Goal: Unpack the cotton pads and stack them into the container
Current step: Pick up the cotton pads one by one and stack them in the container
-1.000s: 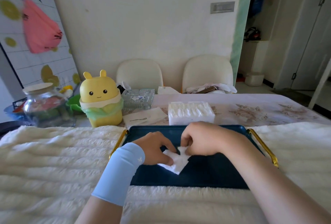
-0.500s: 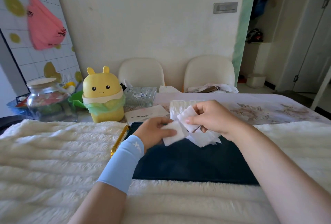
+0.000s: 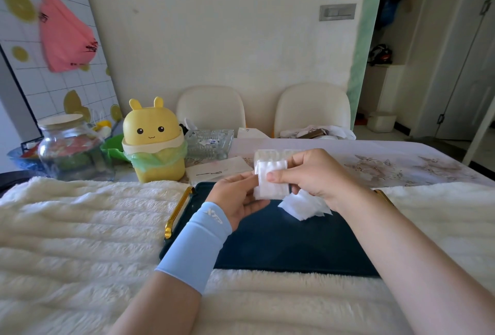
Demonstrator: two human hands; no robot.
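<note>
Both hands were up over the dark blue tray (image 3: 281, 243), meeting on a small stack of white cotton pads (image 3: 272, 183). The right hand (image 3: 313, 176) gripped the stack, thumb pressed on its front face and fingers curled behind. The left hand (image 3: 238, 198), with a light blue sleeve (image 3: 197, 243) on the wrist, pinched the stack's left edge. The stack was upright, held above the tray and not touching it. More loose pads (image 3: 305, 207) bunched under the right hand; I couldn't tell whether they were held by the lower fingers or lying on the tray. The white container (image 3: 269, 153) was just behind the hands, at the tray's far edge and mostly hidden. The tray sat on a fluffy cream blanket (image 3: 80, 227), its gold handle (image 3: 178, 212) on the left. A yellow bunny bin (image 3: 154, 141), a glass jar (image 3: 69, 147), a glass dish (image 3: 210, 143) and a paper sheet (image 3: 219, 170) were further back on the left.
</note>
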